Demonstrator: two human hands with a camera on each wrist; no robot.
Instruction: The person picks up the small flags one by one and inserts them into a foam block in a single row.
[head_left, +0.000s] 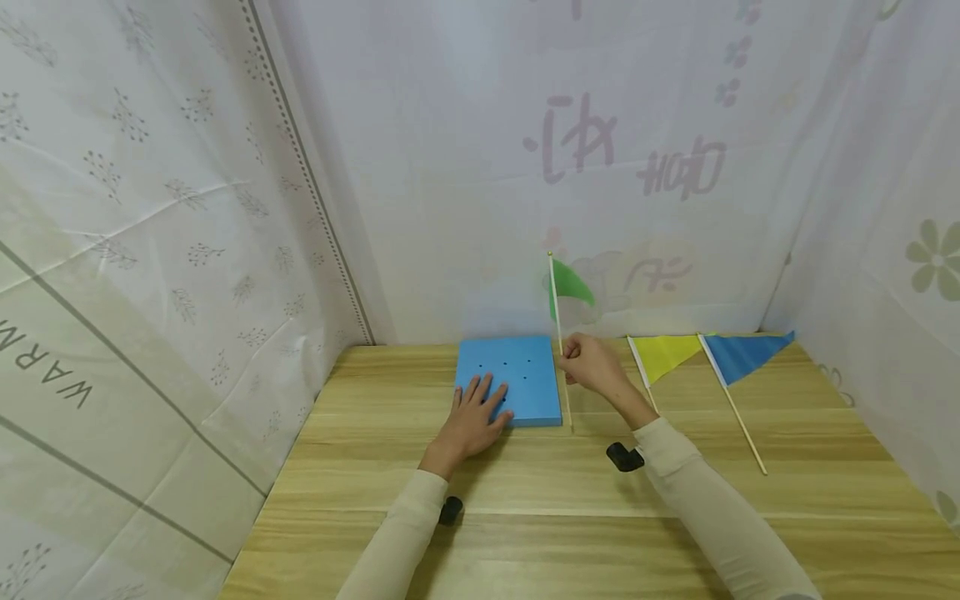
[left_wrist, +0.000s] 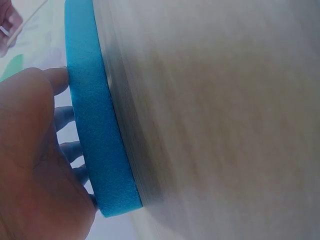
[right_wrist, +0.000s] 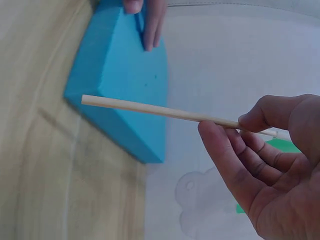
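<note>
My left hand (head_left: 474,421) rests with spread, straight fingers on the near left part of a blue foam block (head_left: 536,400) that has several small dark holes in its top. In the left wrist view the thumb lies at the block's upper edge. Just right of the block, my right hand (head_left: 592,364) pinches the thin wooden stick of a green pennant flag (head_left: 570,283) between thumb and fingers. The flag stands nearly upright, cloth at the top. In the right wrist view the stick's bare lower end (right_wrist: 100,101) points past the block's side, clear of the wooden table.
To the right lie a yellow pennant flag (head_left: 667,357) and a blue pennant flag (head_left: 750,357), sticks toward me. The wooden table (head_left: 540,508) meets a printed curtain (head_left: 450,208) at the back, with more curtain on both sides. Black wrist-camera pieces (head_left: 624,457) hang under the sleeves.
</note>
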